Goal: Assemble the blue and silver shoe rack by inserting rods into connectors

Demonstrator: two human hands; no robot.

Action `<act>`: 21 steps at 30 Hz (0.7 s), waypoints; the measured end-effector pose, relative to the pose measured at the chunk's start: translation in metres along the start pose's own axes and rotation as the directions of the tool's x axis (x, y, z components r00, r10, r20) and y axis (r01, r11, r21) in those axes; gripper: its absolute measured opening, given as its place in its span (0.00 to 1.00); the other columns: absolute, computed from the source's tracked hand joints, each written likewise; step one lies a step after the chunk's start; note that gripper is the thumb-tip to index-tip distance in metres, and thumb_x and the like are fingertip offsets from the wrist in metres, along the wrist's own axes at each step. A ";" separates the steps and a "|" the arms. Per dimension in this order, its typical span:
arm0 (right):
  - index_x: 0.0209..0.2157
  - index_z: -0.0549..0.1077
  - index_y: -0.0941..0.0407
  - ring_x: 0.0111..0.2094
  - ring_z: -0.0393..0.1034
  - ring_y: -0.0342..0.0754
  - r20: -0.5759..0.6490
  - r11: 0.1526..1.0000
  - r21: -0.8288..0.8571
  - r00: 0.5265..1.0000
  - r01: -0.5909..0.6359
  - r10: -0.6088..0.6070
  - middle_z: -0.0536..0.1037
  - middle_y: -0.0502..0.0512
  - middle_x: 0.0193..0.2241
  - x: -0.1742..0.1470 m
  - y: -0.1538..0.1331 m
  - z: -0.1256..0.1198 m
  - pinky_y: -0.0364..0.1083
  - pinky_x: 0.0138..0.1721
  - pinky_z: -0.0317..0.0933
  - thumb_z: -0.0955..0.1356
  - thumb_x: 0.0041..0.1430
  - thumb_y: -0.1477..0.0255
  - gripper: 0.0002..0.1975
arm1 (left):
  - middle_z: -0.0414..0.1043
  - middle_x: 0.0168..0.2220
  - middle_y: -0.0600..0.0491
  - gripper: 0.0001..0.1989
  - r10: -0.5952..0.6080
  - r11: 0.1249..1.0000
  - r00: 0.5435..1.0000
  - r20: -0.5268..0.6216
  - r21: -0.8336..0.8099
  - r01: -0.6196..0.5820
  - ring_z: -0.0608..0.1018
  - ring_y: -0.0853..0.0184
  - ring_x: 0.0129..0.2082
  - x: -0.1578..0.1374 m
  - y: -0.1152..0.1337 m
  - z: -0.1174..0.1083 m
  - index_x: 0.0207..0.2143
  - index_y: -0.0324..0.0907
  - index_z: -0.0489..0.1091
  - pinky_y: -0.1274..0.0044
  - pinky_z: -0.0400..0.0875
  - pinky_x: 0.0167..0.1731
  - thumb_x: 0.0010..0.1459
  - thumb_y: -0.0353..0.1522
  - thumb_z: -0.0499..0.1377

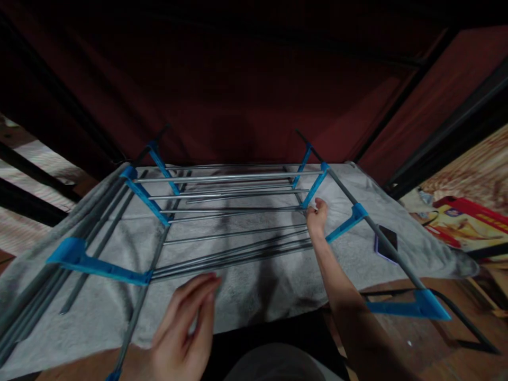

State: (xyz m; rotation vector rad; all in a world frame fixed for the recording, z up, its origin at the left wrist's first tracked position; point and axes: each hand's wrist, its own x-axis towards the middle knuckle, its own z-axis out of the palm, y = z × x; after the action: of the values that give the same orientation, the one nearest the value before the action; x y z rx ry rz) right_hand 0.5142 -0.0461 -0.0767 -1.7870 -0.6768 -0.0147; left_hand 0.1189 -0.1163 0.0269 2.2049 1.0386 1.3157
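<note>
Note left hand (183,330) at seven o'clock, empty, half-curled; right hand (317,218) at four, by blue bracket (316,185). Cannot confirm right-hand grip.

I see a dark red wall (254,121) behind the grey blanket (293,280). Black bars (405,94) rise on both sides of it. Brown floor (420,344) shows below it, and the light is dim.

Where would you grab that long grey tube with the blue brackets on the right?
Probably on the bare stretch of the long grey tube between its two nearer blue brackets, coming from the outer right side: it looks slim and straight there, so a grip should wrap round it, while those brackets jut inward.
</note>
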 end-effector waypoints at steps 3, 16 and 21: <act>0.52 0.66 0.55 0.55 0.63 0.53 -0.023 0.998 0.031 0.998 -0.059 0.060 0.68 0.62 0.53 0.022 0.008 0.003 0.53 0.59 0.57 0.62 0.49 0.72 0.25 | 0.75 0.45 0.54 0.16 -0.038 0.996 0.999 0.023 -0.080 0.040 0.78 0.63 0.47 0.029 -0.013 0.053 0.48 0.57 0.74 0.69 0.76 0.49 0.66 0.29 0.54; 0.32 0.69 0.53 0.40 0.73 0.47 0.279 0.729 0.362 0.814 -0.581 0.510 0.74 0.48 0.30 -0.003 0.041 0.010 0.47 0.47 0.70 0.67 0.42 0.79 0.12 | 0.76 0.45 0.46 0.14 -0.200 0.980 0.931 0.306 0.085 0.182 0.79 0.59 0.47 0.054 -0.127 0.153 0.43 0.43 0.75 0.64 0.74 0.54 0.62 0.27 0.51; 0.29 0.68 0.55 0.27 0.74 0.43 0.431 0.525 0.453 0.693 -0.720 0.578 0.76 0.50 0.26 0.004 0.037 0.026 0.44 0.34 0.74 0.67 0.45 0.82 0.09 | 0.75 0.48 0.46 0.14 -0.182 0.983 0.931 0.317 0.057 0.173 0.78 0.60 0.48 0.043 -0.120 0.160 0.45 0.43 0.75 0.65 0.74 0.54 0.63 0.27 0.51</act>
State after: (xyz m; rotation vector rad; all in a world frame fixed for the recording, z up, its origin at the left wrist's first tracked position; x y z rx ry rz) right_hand 0.5255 -0.0272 -0.1169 -1.3123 -0.0708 0.8627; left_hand 0.2216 0.0037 -0.1025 2.1903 1.1010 0.8332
